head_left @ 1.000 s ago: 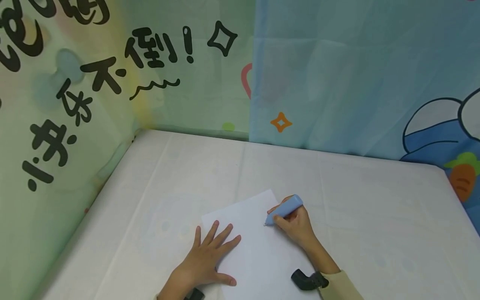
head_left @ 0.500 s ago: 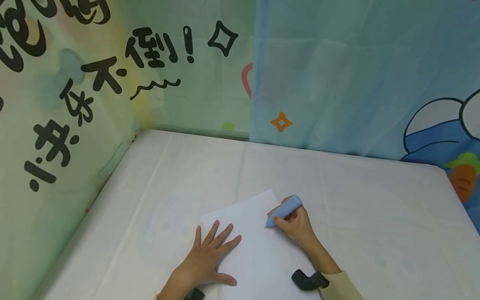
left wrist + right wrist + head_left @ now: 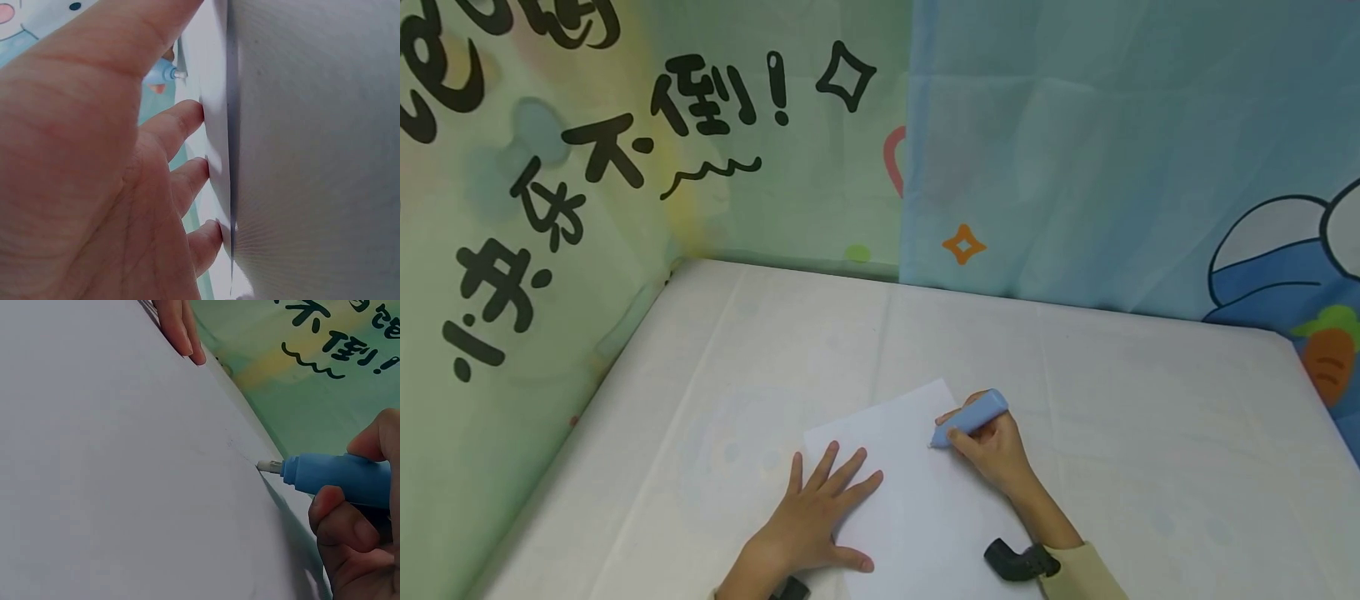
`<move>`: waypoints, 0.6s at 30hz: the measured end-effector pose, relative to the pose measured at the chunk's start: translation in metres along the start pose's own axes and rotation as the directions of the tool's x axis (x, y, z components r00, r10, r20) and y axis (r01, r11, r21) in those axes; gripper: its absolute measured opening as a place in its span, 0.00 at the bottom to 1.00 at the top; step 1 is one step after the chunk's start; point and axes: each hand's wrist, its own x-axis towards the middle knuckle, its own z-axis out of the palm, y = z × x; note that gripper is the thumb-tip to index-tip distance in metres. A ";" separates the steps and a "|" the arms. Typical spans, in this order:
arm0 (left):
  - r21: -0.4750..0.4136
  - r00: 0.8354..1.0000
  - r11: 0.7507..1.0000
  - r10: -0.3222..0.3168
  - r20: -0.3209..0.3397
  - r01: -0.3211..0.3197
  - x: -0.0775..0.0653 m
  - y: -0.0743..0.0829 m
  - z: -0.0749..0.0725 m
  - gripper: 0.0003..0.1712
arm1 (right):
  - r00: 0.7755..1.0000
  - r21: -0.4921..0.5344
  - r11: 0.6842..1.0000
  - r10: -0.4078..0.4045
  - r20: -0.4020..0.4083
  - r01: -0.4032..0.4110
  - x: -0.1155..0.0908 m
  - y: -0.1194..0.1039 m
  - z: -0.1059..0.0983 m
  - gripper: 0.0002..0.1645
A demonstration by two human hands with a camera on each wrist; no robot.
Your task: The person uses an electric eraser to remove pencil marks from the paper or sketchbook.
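Observation:
A white sheet of paper (image 3: 917,517) lies slanted on the table. My left hand (image 3: 812,517) rests on its left edge with the fingers spread; in the left wrist view, several fingertips (image 3: 192,111) touch the paper. In my right hand (image 3: 1000,454) I grip a thick light-blue electric eraser (image 3: 972,417), tilted with its tip down at the paper. The right wrist view shows the eraser's white tip (image 3: 265,465) meeting the sheet beside a faint grey mark (image 3: 234,447). The far side of the eraser is hidden by my fingers.
A white cloth covers the table (image 3: 760,350). Printed curtains stand behind it, green (image 3: 790,217) at the left and blue (image 3: 1060,167) at the right. A black wrist camera (image 3: 1018,560) sits at my right sleeve.
The eraser's tip has shifted slightly towards me, then slightly away again, over a very short stretch of paper. My left hand and the sheet have stayed in place.

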 end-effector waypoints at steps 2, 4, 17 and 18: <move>-0.002 1.000 1.000 -0.001 0.000 0.001 0.000 0.000 0.000 0.57 | 1.000 -0.011 1.000 -0.009 0.006 0.009 0.000 -0.001 0.000 0.17; -0.004 1.000 1.000 -0.002 -0.001 0.002 0.000 0.000 0.001 0.57 | 1.000 -0.018 1.000 -0.022 0.013 0.022 0.000 -0.001 0.000 0.17; 0.009 1.000 1.000 0.006 -0.014 -0.006 0.000 0.000 0.002 0.57 | 0.999 0.005 0.999 -0.041 0.012 0.041 0.001 -0.001 -0.001 0.17; 0.012 1.000 1.000 0.002 -0.012 -0.002 0.000 0.000 0.002 0.57 | 0.999 0.003 0.999 -0.036 0.013 0.036 0.001 -0.001 -0.001 0.17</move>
